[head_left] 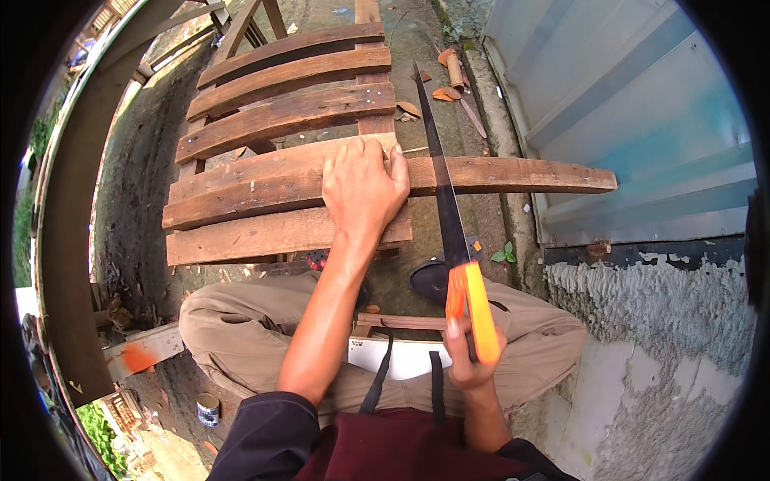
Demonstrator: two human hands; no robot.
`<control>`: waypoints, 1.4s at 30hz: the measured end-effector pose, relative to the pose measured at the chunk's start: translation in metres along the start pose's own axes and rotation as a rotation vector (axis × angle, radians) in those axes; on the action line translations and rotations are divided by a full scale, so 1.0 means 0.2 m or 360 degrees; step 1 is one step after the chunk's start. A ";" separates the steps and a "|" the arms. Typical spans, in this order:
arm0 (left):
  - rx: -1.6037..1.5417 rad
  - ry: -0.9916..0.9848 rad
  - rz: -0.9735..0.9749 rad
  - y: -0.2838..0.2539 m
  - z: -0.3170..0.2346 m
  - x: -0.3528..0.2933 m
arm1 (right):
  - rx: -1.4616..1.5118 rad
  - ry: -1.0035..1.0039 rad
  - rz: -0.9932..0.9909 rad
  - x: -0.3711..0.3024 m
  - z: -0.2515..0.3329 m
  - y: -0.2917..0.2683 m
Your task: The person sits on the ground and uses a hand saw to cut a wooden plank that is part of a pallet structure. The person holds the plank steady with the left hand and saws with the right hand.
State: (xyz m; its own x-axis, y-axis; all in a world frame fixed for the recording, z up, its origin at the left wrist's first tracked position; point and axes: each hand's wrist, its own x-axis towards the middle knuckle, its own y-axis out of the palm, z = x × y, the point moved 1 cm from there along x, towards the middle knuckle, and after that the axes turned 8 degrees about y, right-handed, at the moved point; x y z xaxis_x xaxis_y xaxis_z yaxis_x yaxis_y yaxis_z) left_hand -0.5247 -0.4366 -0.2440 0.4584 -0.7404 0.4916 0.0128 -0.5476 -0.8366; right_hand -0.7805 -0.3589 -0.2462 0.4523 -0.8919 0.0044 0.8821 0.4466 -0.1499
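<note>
My left hand [365,186] presses down on a long wooden beam [513,175], its fingers curled over the far edge and the thumb at the right. The beam lies across a slatted wooden bench [281,112], and its right end sticks out past the slats. In my right hand [473,357] is a handsaw, held by its orange and yellow handle [481,313]. The dark saw blade [451,208] points away from me and crosses the overhanging part of the beam, right of my left hand. Whether its teeth are in the wood I cannot tell.
A blue metal sheet wall [626,104] stands close to the beam's right end, above a rough concrete base [650,321]. Dry leaves [447,94] and a small green plant [504,255] lie by the kerb. A small can [208,409] stands at the lower left.
</note>
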 end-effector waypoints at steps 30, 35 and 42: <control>-0.0044 -0.0037 0.0042 -0.01 0.00 0.00 | -0.0373 -0.0331 -0.0016 -0.20 0.04 -0.08; -0.0033 -0.0002 -0.0040 0.02 -0.02 0.01 | 0.0100 0.0077 -0.0084 0.22 0.07 0.08; -0.0045 0.0024 0.0040 -0.01 0.00 0.04 | -0.0181 -0.0209 -0.0086 0.13 0.03 0.09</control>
State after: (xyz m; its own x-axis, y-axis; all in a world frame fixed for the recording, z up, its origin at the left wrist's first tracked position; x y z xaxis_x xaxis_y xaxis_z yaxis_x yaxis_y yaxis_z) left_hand -0.5202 -0.4422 -0.2386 0.4449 -0.7597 0.4742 -0.0239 -0.5394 -0.8417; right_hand -0.7513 -0.3736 -0.2428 0.4247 -0.8939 0.1432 0.8883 0.3809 -0.2567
